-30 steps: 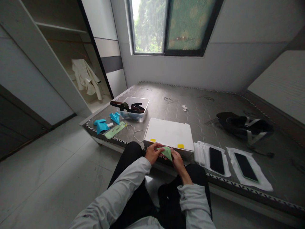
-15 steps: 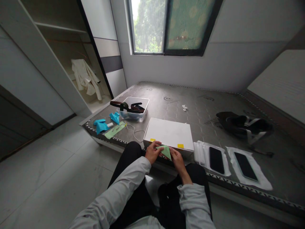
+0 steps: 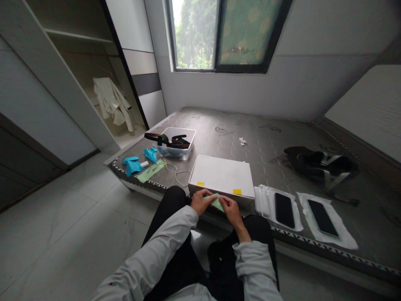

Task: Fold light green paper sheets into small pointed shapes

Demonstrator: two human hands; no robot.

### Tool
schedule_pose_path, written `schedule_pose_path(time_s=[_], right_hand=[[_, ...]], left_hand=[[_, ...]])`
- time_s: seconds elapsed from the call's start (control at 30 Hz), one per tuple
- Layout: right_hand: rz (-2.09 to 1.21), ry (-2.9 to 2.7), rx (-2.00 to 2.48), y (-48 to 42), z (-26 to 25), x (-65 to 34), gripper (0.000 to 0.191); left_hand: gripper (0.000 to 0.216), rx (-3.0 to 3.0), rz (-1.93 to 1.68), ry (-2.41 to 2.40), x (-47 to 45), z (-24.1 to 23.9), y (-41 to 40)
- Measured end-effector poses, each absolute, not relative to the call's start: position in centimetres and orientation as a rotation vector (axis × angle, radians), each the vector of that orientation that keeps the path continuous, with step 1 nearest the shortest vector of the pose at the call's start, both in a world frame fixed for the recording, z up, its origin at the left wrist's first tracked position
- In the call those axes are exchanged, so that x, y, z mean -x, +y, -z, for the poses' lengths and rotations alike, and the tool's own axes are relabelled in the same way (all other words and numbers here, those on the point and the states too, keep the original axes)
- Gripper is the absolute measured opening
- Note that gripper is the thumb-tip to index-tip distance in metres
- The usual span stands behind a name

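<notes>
A small folded piece of green paper (image 3: 216, 201) is pinched between both my hands, just in front of the white box (image 3: 223, 174) at the near edge of the mattress. My left hand (image 3: 201, 201) grips its left end with curled fingers. My right hand (image 3: 231, 208) holds its right end, fingers closed over it. Two yellow tabs stick to the box's front edge.
Blue folded paper shapes (image 3: 133, 164) and a green paper sheet (image 3: 150, 171) lie at the mattress's left corner beside a clear tub (image 3: 176, 144) holding dark straps. Two phones (image 3: 283, 204) rest on white wrappers at right. A black headset (image 3: 319, 162) lies beyond.
The green paper has gone from a raised triangle to a flatter, lower shape. Both hands have shifted slightly closer together over it.
</notes>
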State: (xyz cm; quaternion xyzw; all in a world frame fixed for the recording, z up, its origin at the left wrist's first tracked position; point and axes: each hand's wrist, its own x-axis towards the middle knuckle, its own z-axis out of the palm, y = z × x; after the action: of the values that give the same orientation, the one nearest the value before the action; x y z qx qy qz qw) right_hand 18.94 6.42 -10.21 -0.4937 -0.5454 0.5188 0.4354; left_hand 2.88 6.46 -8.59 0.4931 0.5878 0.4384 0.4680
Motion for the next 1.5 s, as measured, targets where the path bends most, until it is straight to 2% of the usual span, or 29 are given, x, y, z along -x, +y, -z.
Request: schedule_pose_path(time_s=[0.17,0.37,0.6,0.73,0.87,1.2,1.5], right_hand=[[-1.274,-1.361,1.228,6.5,10.4,-18.8,0.048],[-1.204,-1.26,1.296,7.0,11.3,-19.1,0.055],[-1.149,-1.266,1.319,6.3,10.7,-18.6,0.06],[-0.988,-1.321,1.333,6.2,10.2,-18.6,0.047],[-0.981,-1.436,1.317,6.2,10.1,-18.7,0.038],[-1.18,-1.574,1.166,5.8,9.6,-18.5,0.062],[-1.149,-1.621,1.151,5.9,10.2,-18.5,0.06]], left_hand=[[0.04,-1.094,-1.098,1.37,-2.9,8.7,6.7],[0.063,-0.958,-1.048,1.106,-3.4,8.7,6.8],[0.049,-1.11,-0.984,1.035,-3.6,8.3,6.0],[0.045,-1.161,-1.022,1.103,-3.6,8.8,6.0],[0.044,-1.137,-1.085,1.143,-3.6,8.9,6.1],[0.062,-0.87,-1.134,1.141,-3.2,8.5,6.8],[0.064,-0.823,-1.121,1.058,-3.5,8.6,6.8]])
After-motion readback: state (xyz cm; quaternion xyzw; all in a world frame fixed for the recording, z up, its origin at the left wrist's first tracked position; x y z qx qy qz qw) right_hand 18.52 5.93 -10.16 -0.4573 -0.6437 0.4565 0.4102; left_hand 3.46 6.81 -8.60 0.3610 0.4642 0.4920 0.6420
